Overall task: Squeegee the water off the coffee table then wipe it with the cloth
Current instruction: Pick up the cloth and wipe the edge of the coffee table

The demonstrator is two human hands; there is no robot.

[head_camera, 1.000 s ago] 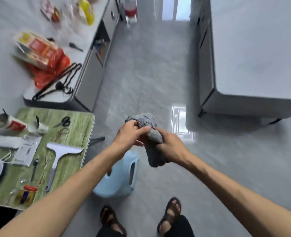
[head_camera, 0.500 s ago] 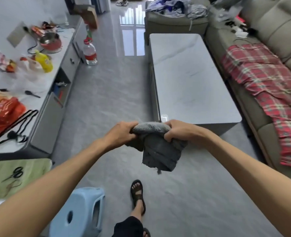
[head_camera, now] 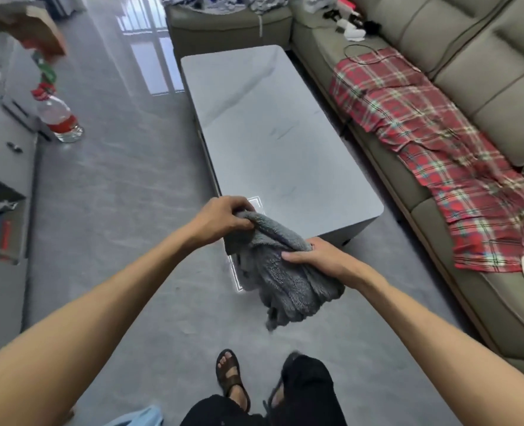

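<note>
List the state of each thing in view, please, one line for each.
cloth: bunched, hanging in the air, held by both hands
left hand: grips the cloth's upper end
right hand: grips the cloth's middle
coffee table: faint streaks on top; wet or dry, cannot tell
bottle: upright on the floor
plaid blanket: spread rumpled over the sofa seat

No text, brand or number can be read anywhere in the view. The only label that shows is the red label [head_camera: 64, 123] wrapped round the clear plastic bottle [head_camera: 53, 110], which stands on the floor at about ten o'clock, and its print is too blurred to make out. The brown cardboard box [head_camera: 36, 29] at eleven o'clock is smeared by blur as well, so any marking on it is illegible.
</note>
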